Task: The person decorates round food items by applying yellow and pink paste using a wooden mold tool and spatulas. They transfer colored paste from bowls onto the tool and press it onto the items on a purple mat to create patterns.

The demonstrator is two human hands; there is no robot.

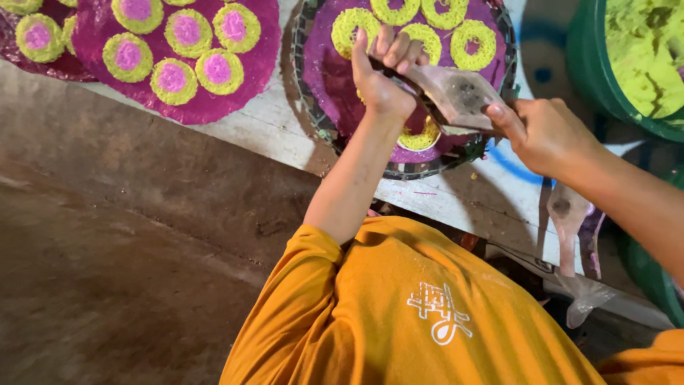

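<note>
My left hand point(381, 75) and my right hand point(545, 132) both grip a flat, worn metal scoop point(459, 93) held over a round tray point(399, 171). The left fingers curl over its narrow end; the right thumb and fingers pinch its wide end. The tray holds a purple layer point(324, 71) with several yellow-green rings point(470, 43) on it. Under the scoop lies a partly hidden yellow ring point(422, 139). My orange shirt point(399, 306) fills the bottom of the view.
A second purple disc point(206, 107) at the upper left carries several yellow-green rings with pink centres. A green tub point(591, 78) of yellow-green crumbs stands at the upper right. Another metal scoop point(570, 214) lies on the white board table point(271, 128). Brown floor point(107, 249) lies at left.
</note>
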